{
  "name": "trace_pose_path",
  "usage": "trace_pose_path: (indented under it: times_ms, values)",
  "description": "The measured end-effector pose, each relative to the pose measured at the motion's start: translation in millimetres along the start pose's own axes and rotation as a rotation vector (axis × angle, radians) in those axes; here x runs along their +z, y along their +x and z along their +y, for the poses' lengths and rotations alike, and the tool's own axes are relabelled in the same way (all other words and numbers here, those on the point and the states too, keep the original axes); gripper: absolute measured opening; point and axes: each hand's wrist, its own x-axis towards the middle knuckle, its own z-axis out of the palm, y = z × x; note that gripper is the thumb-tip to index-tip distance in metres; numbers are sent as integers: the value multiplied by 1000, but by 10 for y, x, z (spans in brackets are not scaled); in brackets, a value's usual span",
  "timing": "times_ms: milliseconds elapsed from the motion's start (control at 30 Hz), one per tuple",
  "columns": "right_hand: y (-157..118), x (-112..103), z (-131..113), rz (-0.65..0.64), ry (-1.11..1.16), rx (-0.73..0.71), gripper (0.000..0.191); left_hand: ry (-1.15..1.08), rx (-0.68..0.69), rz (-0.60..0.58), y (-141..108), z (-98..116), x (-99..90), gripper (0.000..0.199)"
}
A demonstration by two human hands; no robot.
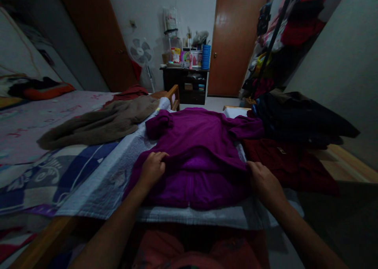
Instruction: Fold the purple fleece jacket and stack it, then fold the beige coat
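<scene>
A purple garment (195,133) lies spread on a light blue cloth (97,182), its sleeves at the far left and far right. My left hand (153,168) pinches the lower left part of its upper layer, and my right hand (262,180) pinches the same layer at the right. Between my hands that layer is lifted a little, so the brighter purple inner side shows, with a seam or zipper down the middle of the bottom layer. The fingertips are partly hidden by the fabric.
Folded dark red clothing (283,159) and a stack of dark clothes (304,119) lie at the right. A brown garment (103,121) rests on the bed at the left. Farther back stand a white fan (141,50) and a dark cabinet (184,84).
</scene>
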Motion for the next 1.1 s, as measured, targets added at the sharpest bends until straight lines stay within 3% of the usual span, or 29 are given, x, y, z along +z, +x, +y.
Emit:
trace_pose_path:
  times_ms: [67, 167, 300, 500, 567, 667, 767, 833, 900, 967, 1100]
  values:
    - [-30, -86, 97, -18, 53, -23, 35, -82, 2, -22, -52, -80, -161, 37]
    - [-91, -114, 189, -52, 78, -156, 34, -86, 56, -200, -157, -215, -331, 33]
    - [-181, -74, 207, -165, 28, -301, 27, 26, 54, -484, -328, -373, -368, 34]
    - [-257, -187, 145, -364, 0, -277, 31, -91, -19, -779, -492, -355, -446, 31]
    - [-237, -262, 98, -413, 55, -301, 28, -181, -30, -758, -450, -309, -497, 37]
    - [-127, -315, -7, -421, 127, -323, 19, -151, 16, -522, -277, -269, -469, 40]
    - [88, -224, -134, -315, 124, -289, 24, 18, 64, -244, -32, -273, -287, 37]
    - [260, -89, -213, -242, 104, -242, 29, 132, 26, -158, 107, -284, -135, 40]
    - [420, 77, -275, -234, 60, -170, 35, 216, -41, -194, 186, -282, -17, 45]
    - [539, 236, -317, -266, -2, -101, 38, 240, -84, -328, 201, -256, 32, 49]
    - [645, 429, -340, -319, -92, -79, 34, 230, -82, -537, 189, -160, -48, 55]
